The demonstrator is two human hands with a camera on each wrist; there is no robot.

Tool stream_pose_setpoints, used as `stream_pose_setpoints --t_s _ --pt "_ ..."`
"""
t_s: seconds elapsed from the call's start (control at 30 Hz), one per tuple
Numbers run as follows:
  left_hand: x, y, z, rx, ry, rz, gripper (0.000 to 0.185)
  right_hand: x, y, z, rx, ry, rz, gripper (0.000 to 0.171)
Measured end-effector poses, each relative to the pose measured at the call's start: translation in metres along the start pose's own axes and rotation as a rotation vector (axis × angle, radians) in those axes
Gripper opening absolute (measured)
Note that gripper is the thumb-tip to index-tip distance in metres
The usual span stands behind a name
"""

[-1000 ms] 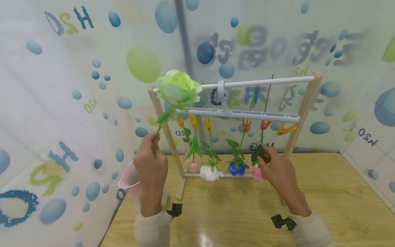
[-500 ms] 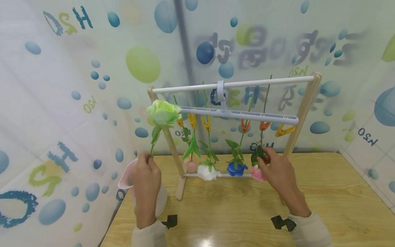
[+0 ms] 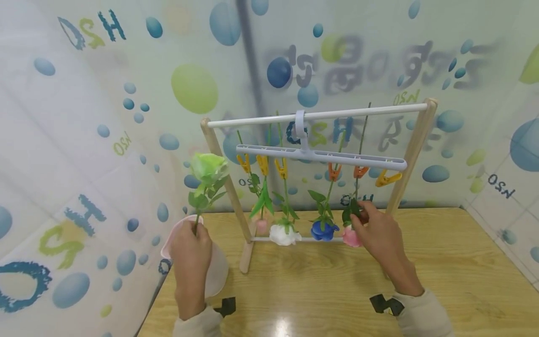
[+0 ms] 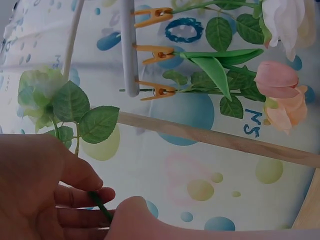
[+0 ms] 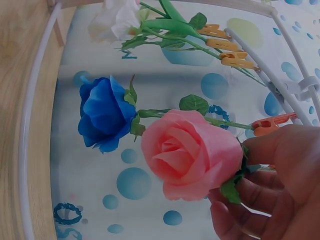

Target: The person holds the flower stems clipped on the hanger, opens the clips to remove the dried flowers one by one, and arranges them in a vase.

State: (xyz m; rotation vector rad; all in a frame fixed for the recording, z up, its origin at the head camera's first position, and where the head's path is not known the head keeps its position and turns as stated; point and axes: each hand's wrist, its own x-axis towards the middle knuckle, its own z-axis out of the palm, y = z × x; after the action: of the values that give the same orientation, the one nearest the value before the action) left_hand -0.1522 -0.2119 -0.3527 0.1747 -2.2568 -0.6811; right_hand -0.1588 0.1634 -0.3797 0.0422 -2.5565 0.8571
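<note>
My left hand pinches the stem of a pale green artificial rose, bloom up, right over the mouth of a pinkish-white vase. In the left wrist view, the green stem runs between thumb and fingers toward the vase rim. My right hand holds the pink rose just behind its bloom, at stem and leaves. That rose hangs head down from an orange clip. Beside it, a blue rose dangles from another orange clip.
A pale clip hanger hooks over the white bar of a wooden-legged rack. Yellow clips hold a white flower, a pink tulip and a peach flower. A yellow clip at the right end holds nothing. Patterned curtains surround the wooden table.
My left hand has come down and left with the green rose, from in front of the rack's left end to over the vase. My right hand stays at the pink rose.
</note>
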Motion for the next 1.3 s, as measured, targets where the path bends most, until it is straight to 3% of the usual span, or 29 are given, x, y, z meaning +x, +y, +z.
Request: stream_pose_setpoints --t_s 0.23,0.53,0.63,0.73,0.9,1.0,1.13,1.3 --pt "-0.002 -0.002 -0.003 0.036 -0.027 -0.010 0.022 0.000 0.001 0.002 0.008 0.004 -0.008 0.038" --pt "-0.002 -0.003 -0.011 0.053 -0.047 -0.071 0.015 0.000 0.001 0.002 0.001 0.005 -0.009 0.037" --pt "-0.003 -0.001 -0.013 0.036 0.007 -0.106 0.019 0.000 0.000 0.001 0.009 0.003 -0.012 0.037" --pt "-0.005 0.005 -0.014 -0.009 0.121 -0.115 0.026 0.000 0.000 0.001 0.013 0.001 -0.010 0.036" --pt "-0.005 0.019 -0.009 -0.171 0.342 0.008 0.025 0.000 0.001 0.001 0.006 -0.002 0.002 0.038" --pt "-0.005 0.029 -0.003 -0.239 0.416 0.126 0.022 0.001 0.000 0.000 0.005 -0.009 0.009 0.039" --pt "-0.006 0.045 0.007 -0.291 0.421 0.272 0.022 0.001 -0.001 0.000 0.006 0.000 0.011 0.038" --pt "-0.006 0.074 0.023 -0.371 0.339 0.404 0.021 0.002 0.000 0.002 0.001 0.037 -0.001 0.037"
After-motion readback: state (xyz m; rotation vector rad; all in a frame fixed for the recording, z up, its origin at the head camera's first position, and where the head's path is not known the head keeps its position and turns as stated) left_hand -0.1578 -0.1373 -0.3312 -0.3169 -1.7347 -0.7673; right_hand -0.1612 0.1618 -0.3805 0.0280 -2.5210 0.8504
